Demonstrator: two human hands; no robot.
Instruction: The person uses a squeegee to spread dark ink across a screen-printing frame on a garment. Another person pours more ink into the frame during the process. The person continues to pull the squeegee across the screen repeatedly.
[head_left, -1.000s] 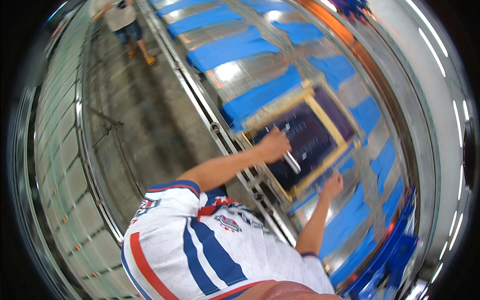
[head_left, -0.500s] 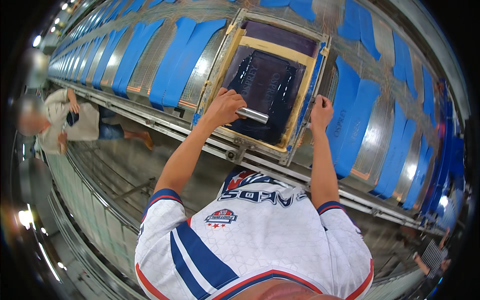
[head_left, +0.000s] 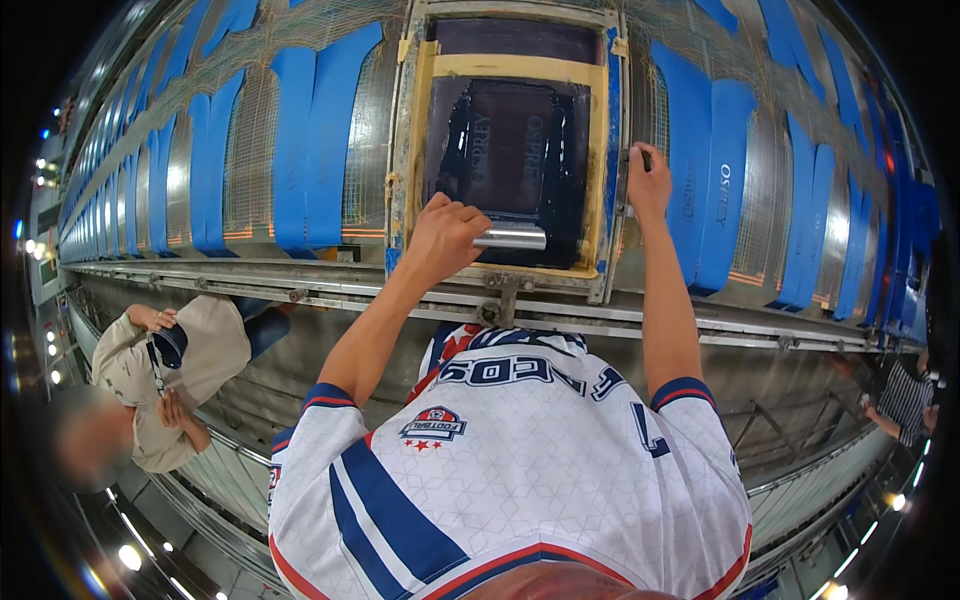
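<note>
A screen-printing frame lies over the long table in front of me, its mesh edged with yellowish tape. Dark wet ink covers much of the mesh, and lettering shows through it. At the near left part of the screen, my left hand is closed around a squeegee with a silver metal bar, held crosswise over the ink. Its blade is hidden. My right hand has its fingers curled at the frame's right edge and appears to grip it; the exact contact is partly hidden.
Blue fabric pieces lie in rows along the table on both sides, some printed. A metal rail runs along the near edge. One person stands at left, another in stripes at far right.
My view has turned, so the frame now looks upright and higher up. Both hands keep their holds, and the squeegee stays near the screen's near end. The person at left appears closer.
</note>
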